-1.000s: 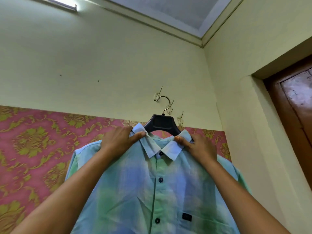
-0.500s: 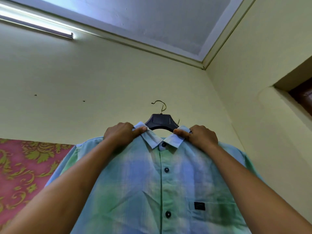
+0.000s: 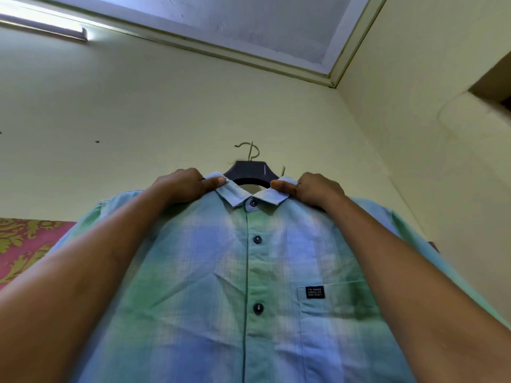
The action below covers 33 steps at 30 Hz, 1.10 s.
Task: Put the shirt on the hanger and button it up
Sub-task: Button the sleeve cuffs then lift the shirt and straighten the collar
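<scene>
A green, blue and white checked shirt (image 3: 210, 286) hangs on a dark hanger (image 3: 247, 172) in front of the pale wall. Its front is buttoned, with dark buttons down the placket and a small black label on the chest pocket. The hanger's metal hook (image 3: 250, 150) rises above the collar. My left hand (image 3: 182, 185) grips the shirt at the left shoulder beside the collar, thumb on the collar tip. My right hand (image 3: 312, 189) grips the right shoulder the same way. Both arms reach up across the shirt front.
A pale yellow wall (image 3: 166, 106) stands behind the shirt and meets a side wall (image 3: 428, 92) at the right corner. Pink and gold patterned wallpaper (image 3: 25, 244) shows at the lower left. A tube light (image 3: 44, 26) glows at the top left.
The shirt on its hanger has risen up the wall with both hands still gripping its shoulders. The view has tilted upward, so the wall hooks and most of the wallpaper have left the frame.
</scene>
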Each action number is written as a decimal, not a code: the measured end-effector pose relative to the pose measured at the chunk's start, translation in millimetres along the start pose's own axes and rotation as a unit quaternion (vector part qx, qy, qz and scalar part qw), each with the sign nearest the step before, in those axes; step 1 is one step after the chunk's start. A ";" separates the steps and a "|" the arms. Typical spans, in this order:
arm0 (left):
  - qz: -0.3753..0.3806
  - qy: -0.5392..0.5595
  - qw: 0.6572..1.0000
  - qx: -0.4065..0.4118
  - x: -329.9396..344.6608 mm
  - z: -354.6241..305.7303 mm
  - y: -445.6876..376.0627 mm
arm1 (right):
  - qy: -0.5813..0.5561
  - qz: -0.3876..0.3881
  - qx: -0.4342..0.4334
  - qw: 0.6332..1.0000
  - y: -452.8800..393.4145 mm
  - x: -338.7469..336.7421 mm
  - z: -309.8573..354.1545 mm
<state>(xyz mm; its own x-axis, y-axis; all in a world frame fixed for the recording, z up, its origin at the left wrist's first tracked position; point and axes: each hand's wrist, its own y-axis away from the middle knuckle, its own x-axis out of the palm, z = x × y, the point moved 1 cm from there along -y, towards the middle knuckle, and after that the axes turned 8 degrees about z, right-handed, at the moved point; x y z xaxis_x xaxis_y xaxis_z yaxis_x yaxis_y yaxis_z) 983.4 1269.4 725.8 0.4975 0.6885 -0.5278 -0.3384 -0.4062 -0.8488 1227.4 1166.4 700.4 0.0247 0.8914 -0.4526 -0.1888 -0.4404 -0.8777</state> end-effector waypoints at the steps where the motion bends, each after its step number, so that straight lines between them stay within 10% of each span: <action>1: -0.001 0.004 1.000 0.000 0.2 -0.7 0.4 | -0.002 -0.003 -0.002 1.000 -1.8 2.0 -1.3; 22: 0.053 -0.015 0.997 -0.059 5.1 -5.7 18.3 | 0.023 0.019 -0.020 0.999 13.5 19.2 -3.4; 33: -0.097 -0.060 0.993 -0.022 15.7 -11.5 81.4 | 0.027 -0.156 -0.073 0.985 71.6 27.0 1.5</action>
<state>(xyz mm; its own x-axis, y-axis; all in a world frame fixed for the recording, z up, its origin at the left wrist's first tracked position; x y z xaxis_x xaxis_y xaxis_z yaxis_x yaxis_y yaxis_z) 972.8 1240.3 648.0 0.4504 0.8215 -0.3497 -0.2086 -0.2840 -0.9358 1213.1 1159.0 625.6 0.1113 0.9805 -0.1622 -0.0213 -0.1609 -0.9867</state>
